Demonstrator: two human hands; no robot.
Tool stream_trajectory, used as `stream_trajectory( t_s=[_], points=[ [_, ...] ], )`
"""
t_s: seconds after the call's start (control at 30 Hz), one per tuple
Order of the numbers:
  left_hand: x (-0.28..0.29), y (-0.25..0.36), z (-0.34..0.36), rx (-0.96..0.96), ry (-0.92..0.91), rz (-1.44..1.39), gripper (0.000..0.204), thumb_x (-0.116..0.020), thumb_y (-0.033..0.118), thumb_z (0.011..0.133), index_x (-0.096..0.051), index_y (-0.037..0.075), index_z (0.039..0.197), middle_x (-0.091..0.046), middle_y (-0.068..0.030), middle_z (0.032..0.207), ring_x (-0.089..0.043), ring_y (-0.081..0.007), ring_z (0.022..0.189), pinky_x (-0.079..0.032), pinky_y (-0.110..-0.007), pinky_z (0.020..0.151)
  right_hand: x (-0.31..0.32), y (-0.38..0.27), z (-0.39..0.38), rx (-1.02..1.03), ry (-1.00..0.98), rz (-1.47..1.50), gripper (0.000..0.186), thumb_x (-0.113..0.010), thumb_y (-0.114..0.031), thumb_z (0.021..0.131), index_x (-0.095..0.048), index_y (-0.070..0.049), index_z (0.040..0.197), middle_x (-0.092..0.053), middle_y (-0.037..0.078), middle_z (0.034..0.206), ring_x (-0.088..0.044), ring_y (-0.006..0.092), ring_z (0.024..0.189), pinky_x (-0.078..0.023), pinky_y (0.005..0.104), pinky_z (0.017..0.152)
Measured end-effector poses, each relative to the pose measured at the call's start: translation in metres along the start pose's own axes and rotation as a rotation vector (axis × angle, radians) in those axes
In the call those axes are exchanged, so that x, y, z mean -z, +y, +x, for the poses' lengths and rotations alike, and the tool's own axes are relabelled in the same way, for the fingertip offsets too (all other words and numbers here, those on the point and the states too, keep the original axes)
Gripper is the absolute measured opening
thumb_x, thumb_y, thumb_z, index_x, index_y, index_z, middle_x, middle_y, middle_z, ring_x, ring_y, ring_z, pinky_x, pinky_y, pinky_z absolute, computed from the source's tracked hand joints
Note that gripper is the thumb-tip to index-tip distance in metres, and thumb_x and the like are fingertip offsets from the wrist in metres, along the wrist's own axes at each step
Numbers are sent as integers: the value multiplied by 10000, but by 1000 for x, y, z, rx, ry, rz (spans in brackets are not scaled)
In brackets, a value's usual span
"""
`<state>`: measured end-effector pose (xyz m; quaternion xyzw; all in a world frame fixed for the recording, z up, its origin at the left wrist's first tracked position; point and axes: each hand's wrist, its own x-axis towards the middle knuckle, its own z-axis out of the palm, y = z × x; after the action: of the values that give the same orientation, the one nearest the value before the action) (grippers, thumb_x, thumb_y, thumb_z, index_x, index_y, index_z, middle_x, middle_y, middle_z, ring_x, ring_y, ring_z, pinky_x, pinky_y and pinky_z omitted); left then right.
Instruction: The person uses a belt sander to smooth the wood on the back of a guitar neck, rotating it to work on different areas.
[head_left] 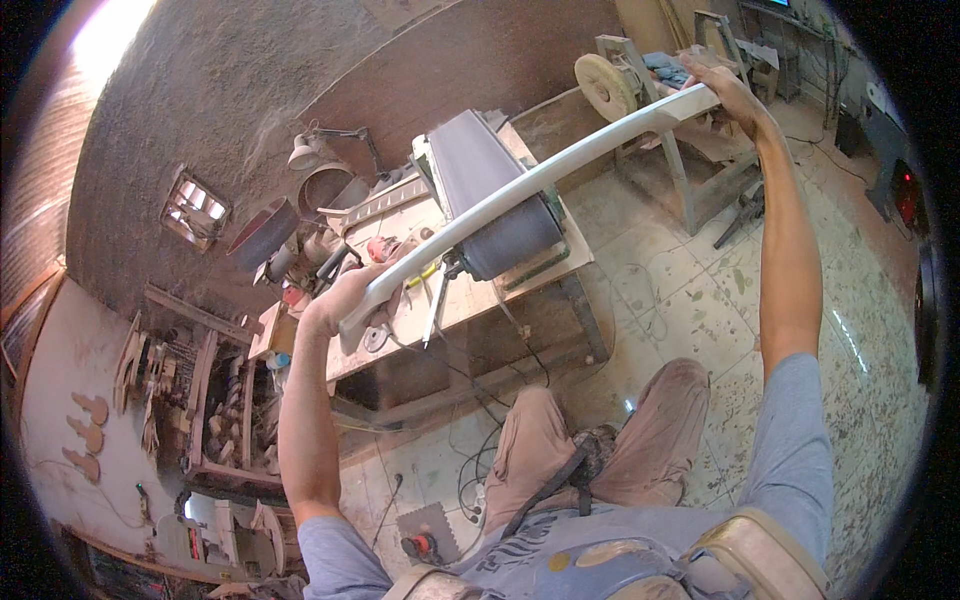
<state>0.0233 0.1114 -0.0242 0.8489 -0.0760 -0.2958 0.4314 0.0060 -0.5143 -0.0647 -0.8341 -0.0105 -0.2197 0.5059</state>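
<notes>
Both my arms are stretched out, spanning a long, slightly curved white board [560, 168] seen edge-on. My left hand [342, 302] is closed round its near left end, and my right hand [728, 97] grips its far right end, fingers on top and beneath. The board lies across a belt sander [465, 150], in front of its wide grey belt and above its dark front roller [515, 240]. From this angle I cannot tell whether the board touches the belt. Its broad faces are mostly hidden.
The sander stands on a wooden workbench [455, 318] with a yellow-handled tool [423, 276] and a desk lamp [303, 152]. A round buffing wheel [606, 88] sits on a stand at far right. Cables [480, 455] trail over the tiled floor. Wooden shelving [205, 400] stands left.
</notes>
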Motion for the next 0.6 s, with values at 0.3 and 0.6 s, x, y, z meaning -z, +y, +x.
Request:
stream_trajectory(
  t_s=[0.3, 0.6],
  points=[
    [2, -41, 4, -792, 642, 1198, 341, -502, 137, 1012, -545, -32, 1305, -642, -199, 943, -639, -354, 838, -504, -459, 758, -30, 10, 4, 244, -139, 136, 400, -671, -491, 980, -687, -124, 1137, -651, -26, 1019, -620, 81, 938, -533, 261, 801],
    [-30, -32, -1, -933, 1156, 1111, 420, -421, 300, 1088, -556, 18, 809, -571, -213, 740, -596, -421, 715, -415, -488, 737, -63, 4, -2, 551, 94, 330, 364, -756, -340, 958, -659, -120, 1232, -670, 6, 1143, -607, 111, 1070, -483, 295, 956]
  ],
)
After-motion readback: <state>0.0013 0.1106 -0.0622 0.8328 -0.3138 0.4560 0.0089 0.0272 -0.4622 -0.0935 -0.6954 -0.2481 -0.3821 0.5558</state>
